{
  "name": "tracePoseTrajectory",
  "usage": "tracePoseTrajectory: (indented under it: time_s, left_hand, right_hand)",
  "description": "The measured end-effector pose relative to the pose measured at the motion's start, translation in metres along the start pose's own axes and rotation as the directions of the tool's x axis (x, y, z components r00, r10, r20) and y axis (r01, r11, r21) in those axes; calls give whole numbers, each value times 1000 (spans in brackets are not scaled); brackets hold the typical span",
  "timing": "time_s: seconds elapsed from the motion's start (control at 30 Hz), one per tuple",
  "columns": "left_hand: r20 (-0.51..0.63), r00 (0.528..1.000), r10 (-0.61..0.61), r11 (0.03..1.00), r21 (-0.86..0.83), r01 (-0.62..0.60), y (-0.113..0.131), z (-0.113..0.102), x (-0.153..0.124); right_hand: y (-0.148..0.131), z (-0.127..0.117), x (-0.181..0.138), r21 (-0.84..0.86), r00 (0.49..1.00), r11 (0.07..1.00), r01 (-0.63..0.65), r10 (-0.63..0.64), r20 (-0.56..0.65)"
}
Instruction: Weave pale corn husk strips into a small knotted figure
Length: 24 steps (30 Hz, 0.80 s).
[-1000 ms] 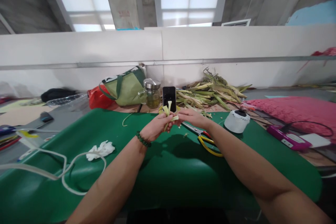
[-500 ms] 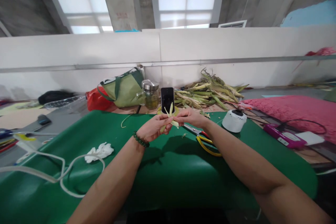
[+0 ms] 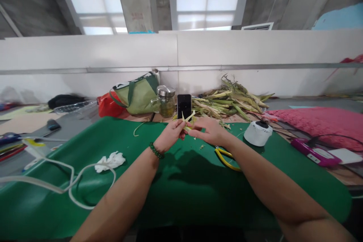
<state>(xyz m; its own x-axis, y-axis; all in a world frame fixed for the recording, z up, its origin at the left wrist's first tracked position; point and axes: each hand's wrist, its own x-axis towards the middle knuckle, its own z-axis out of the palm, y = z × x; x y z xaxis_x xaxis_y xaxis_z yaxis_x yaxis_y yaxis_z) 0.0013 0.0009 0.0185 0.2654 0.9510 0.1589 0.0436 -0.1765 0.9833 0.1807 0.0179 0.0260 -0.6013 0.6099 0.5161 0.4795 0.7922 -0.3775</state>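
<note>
Pale green-white plant strips (image 3: 187,118), perhaps husk, stick out in several directions from between my hands. My left hand (image 3: 172,133), with a green bead bracelet (image 3: 156,150) at its wrist, pinches them between thumb and fingers. From the right, my right hand (image 3: 210,130) meets the same strips, its thumb and index finger around their lower end. Its other fingertips are partly hidden. Scissors (image 3: 227,159) with yellow handles lie on the green mat (image 3: 181,196) under my right forearm, their blades mostly covered. A phone (image 3: 184,105) stands upright just behind the hands.
Behind the phone lies a heap of dry stalks and leaves (image 3: 232,100). A lidded glass mug (image 3: 166,102) and a green bag (image 3: 138,94) stand left of it. At right are a white roll (image 3: 258,133) and a purple power strip (image 3: 314,153); at left, crumpled tissue (image 3: 110,161) and a white cable (image 3: 70,193).
My right hand has turned and its fingers have shifted on the strips, which now point differently. The scissors' blades are now mostly hidden by that hand. The view has shifted slightly.
</note>
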Motion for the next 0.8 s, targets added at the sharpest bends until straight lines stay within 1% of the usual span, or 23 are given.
tracePoseTrajectory:
  time_s: [0.07, 0.1, 0.2, 0.27, 0.33, 0.4, 0.47, 0.53, 0.63, 0.8]
  left_hand:
    - [-34, 999, 26, 998, 66, -24, 0, 2, 0]
    - [-35, 999, 28, 996, 85, -25, 0, 3, 0]
    - [-2, 997, 79, 980, 185, -77, 2, 5, -2]
    - [20, 990, 140, 940, 312, -139, 3, 4, -3]
    - [35, 986, 161, 891, 424, -161, 3, 3, -3]
    - [57, 983, 176, 844, 505, -181, 2, 2, -2]
    - [97, 971, 217, 793, 562, -233, 1, 1, -2]
    - [140, 959, 247, 764, 581, -282, 1, 1, -2]
    - [158, 957, 242, 779, 556, -289, 3, 0, -5]
    - [144, 970, 193, 865, 443, -238, 7, -2, -7]
  right_hand:
    - [-2, 7, 1, 50, 995, 998, -39, 35, 89]
    - [-2, 10, 1, 84, 993, 994, -67, 58, 104]
    - [-1, 14, 2, 126, 994, 989, -81, 71, 80]
    - [-1, 13, 2, 113, 996, 992, -63, 55, 76]
    - [-1, 9, 1, 121, 994, 991, -56, 43, 105]
    - [-2, 5, 0, 142, 989, 988, -66, 45, 142]
    - [-3, 1, -1, 181, 981, 979, -96, 63, 181]
    - [-3, -1, -3, 242, 973, 960, -144, 93, 210]
    - [-3, -4, -3, 307, 967, 934, -181, 113, 227]
    - [-1, -10, -2, 297, 979, 950, -99, 39, 200]
